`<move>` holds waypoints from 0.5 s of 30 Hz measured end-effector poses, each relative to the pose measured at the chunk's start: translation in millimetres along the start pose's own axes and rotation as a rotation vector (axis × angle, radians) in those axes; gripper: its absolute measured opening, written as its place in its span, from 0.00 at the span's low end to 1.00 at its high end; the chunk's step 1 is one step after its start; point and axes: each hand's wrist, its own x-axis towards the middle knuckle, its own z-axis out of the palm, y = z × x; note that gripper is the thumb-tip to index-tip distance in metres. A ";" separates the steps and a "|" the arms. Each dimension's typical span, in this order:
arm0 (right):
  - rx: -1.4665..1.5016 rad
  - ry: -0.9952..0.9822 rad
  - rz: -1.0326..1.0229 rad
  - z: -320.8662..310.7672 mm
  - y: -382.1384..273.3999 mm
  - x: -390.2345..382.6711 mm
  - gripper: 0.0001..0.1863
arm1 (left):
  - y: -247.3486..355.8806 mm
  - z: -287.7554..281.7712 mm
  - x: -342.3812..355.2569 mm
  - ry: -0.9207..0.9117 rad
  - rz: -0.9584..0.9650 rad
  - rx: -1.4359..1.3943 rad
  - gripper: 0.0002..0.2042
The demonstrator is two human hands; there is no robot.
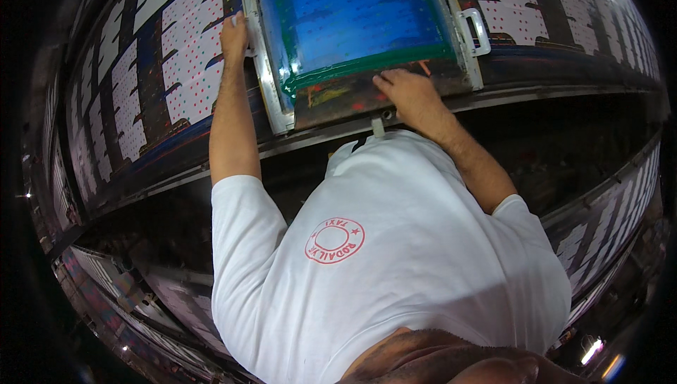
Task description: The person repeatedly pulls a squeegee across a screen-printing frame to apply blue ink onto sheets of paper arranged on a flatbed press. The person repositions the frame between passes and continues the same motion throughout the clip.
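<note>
A screen printing frame with a blue mesh and a green taped border lies in front of me, over a long dark table. My left hand is closed round the handle on its left side, most of which the fingers hide. At the frame's dark, paint-smeared near end rests my right hand. Its visible fingers point left along the surface, slightly apart, and nothing shows in them. On the frame's right side a white handle stands free of either hand.
White cut pieces with red and green dots lie on the table left of the frame. Similar dotted pieces lie to its right. A metal rail runs along the table's near edge, close to my body. More tables with pale pieces stand behind me.
</note>
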 end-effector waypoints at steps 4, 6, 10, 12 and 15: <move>0.052 0.087 -0.084 13.1 9.2 -19.6 0.34 | -10.5 1.9 6.8 -0.020 0.028 -0.060 0.22; 0.110 0.084 -0.123 12.0 16.8 -25.2 0.33 | -11.0 3.7 10.2 -0.047 -0.043 -0.120 0.22; 0.374 -0.024 -0.194 -3.9 44.9 -37.9 0.29 | -16.3 2.3 12.9 0.000 0.057 -0.077 0.20; 0.630 -0.022 -0.196 -15.2 68.7 -51.3 0.29 | -21.9 1.4 14.4 -0.046 -0.008 -0.104 0.19; 0.596 0.143 0.029 -30.8 122.0 -62.8 0.25 | -26.6 1.1 18.7 -0.059 0.003 -0.122 0.18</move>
